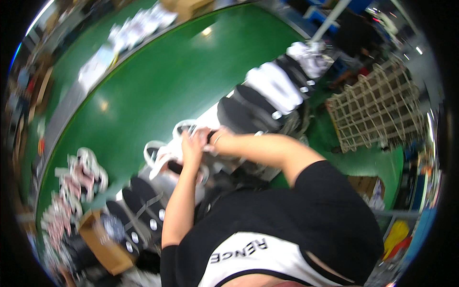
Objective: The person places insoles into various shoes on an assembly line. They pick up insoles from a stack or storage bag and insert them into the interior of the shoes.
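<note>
Meeting over white sneakers point(165, 154), the left hand point(191, 145) and right hand point(202, 135) sit together, grip unclear; one sneaker lies leftward, nearer the left hand, long axis blurred.

— Seeing what mid-frame?
— A left hand point(192, 144) and right hand point(212, 137), close together by white shoes point(165, 155).
— And farther out?
— Pink-and-white shoes point(86, 178) and a carton point(103, 248) lower left, rope netting point(377, 106) upper right.

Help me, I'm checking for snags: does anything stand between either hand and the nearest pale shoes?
Nothing visible does: the left hand and right hand are close together at the pale shoes. Blur hides their exact contact.
</note>
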The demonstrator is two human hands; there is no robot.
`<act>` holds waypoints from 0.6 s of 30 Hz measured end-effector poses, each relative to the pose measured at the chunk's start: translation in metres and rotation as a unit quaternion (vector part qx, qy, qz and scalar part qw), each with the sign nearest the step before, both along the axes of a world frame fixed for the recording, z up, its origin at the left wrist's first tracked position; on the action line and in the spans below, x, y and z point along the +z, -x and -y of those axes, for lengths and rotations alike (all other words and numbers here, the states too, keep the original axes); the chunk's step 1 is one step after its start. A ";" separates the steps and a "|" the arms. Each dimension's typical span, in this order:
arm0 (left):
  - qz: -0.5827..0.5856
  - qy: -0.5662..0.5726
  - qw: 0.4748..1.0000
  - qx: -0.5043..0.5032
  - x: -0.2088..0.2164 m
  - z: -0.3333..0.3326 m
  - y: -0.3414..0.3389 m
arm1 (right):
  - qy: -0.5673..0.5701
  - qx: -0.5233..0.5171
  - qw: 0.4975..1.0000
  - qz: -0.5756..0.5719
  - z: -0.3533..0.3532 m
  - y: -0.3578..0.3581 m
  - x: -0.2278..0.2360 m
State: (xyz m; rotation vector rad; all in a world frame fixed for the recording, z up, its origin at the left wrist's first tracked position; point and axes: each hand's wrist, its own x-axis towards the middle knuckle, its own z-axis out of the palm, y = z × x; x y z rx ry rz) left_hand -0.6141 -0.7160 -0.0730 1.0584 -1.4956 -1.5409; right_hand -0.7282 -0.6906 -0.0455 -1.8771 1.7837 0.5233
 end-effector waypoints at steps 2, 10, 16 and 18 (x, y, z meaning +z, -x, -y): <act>0.131 0.079 0.988 0.023 0.006 0.003 -0.004 | -0.017 0.009 1.000 -0.014 0.010 -0.010 0.007; 0.205 0.161 0.965 0.019 0.030 -0.009 0.005 | -0.122 0.094 0.988 -0.011 0.007 0.001 0.034; 0.263 0.132 0.955 0.038 0.029 -0.012 -0.002 | -0.222 0.138 0.964 -0.043 -0.031 0.005 0.035; 0.191 0.144 0.969 0.054 0.010 -0.003 -0.011 | -0.190 0.147 0.969 -0.051 -0.030 -0.002 0.036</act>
